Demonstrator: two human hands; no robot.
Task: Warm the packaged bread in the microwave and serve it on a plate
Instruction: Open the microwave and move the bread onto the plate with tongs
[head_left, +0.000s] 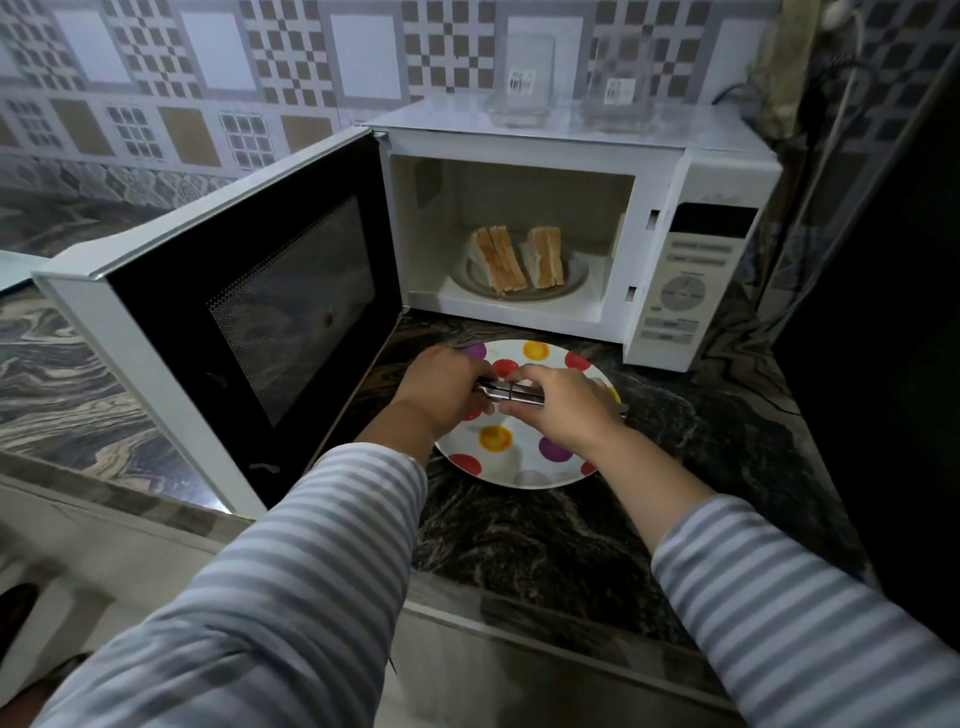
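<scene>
The white microwave (691, 171) stands on the counter with its door (249, 306) swung wide open to the left. Inside, two stacks of bread slices (498, 259) stand on edge on the glass turntable (574, 278). In front of the microwave lies a white plate with coloured dots (519, 457). Above that plate, my left hand (441, 387) and my right hand (563, 402) both grip a pair of metal tongs (511, 392), held level between them.
Two clear glass containers (522, 83) with barcode labels sit on top of the microwave. The open door blocks the counter (545, 545) to the left of the plate. A dark wall (878, 415) closes the right side. Cables (826, 130) hang at the back right corner.
</scene>
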